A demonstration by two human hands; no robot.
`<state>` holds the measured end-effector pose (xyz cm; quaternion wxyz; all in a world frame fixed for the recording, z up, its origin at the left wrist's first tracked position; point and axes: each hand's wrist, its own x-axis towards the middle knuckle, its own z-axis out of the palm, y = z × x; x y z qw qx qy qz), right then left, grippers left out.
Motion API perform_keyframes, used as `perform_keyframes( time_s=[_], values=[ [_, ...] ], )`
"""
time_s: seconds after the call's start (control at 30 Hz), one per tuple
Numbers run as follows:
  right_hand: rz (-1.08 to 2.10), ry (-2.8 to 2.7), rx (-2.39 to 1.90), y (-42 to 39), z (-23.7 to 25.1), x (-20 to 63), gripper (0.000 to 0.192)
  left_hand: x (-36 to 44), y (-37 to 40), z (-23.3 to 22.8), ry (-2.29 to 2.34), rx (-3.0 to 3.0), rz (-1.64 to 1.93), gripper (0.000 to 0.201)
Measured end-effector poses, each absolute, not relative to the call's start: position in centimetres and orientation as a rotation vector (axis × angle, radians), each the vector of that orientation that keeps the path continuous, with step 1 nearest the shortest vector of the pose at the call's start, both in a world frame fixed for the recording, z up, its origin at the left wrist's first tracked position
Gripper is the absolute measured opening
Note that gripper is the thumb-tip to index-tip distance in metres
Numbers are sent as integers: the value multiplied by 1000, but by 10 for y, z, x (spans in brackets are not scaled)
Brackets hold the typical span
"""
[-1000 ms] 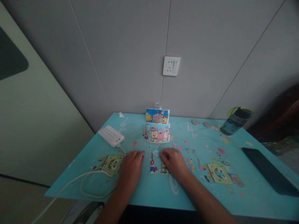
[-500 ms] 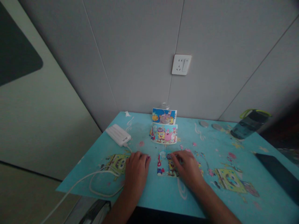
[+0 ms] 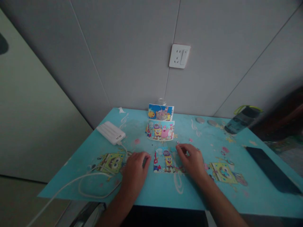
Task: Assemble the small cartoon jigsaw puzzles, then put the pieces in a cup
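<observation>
A small partly filled cartoon picture, with a yellow square character at its right part, lies flat between my hands. My left hand rests on the table to its left, fingers curled with the tips of thumb and index close together; anything in them is hidden. Just right of the picture is my right hand, thumb and index pinched; whether they hold a small piece cannot be seen. Behind the picture, a cartoon card leans upright, showing a similar scene, with a blue card behind it.
A white power bank with a white cable lies at the left. At the back right are two round discs and a dark bottle with a green strap. A dark flat object lies on the right.
My right hand has drawn back to the right off the picture, uncovering the yellow character. My left hand stays beside it with its thumb more visible. The camera view has shifted.
</observation>
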<state>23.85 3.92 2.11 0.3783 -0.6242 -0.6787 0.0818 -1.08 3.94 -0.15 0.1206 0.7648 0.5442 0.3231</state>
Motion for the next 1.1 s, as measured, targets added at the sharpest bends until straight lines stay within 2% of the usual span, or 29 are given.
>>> perform_keyframes(
  time_s=[0.23, 0.4, 0.5, 0.63, 0.87, 1.1],
  values=[
    [722, -1827, -1355, -14, 38, 210, 19, 6, 6, 18, 1179, 1850, 990, 7],
    [891, -1785, -1360, -47, 41, 205, 19, 19, -17, 12, 1077, 1816, 1019, 6],
    [923, -1785, -1396, -54, 40, 219, 21, 27, -21, 6, 1026, 2015, 1077, 7],
    [854, -1751, -1485, -56, 36, 241, 22, 30, -10, 2, 1087, 2423, 1055, 22],
    [720, -1530, -1753, -44, 24, 266, 25, 33, 8, -6, 1187, 2724, 677, 44],
    [707, -1450, -1807, -23, 24, 279, 25, 32, 4, -3, 1114, 2781, 755, 38]
  ],
)
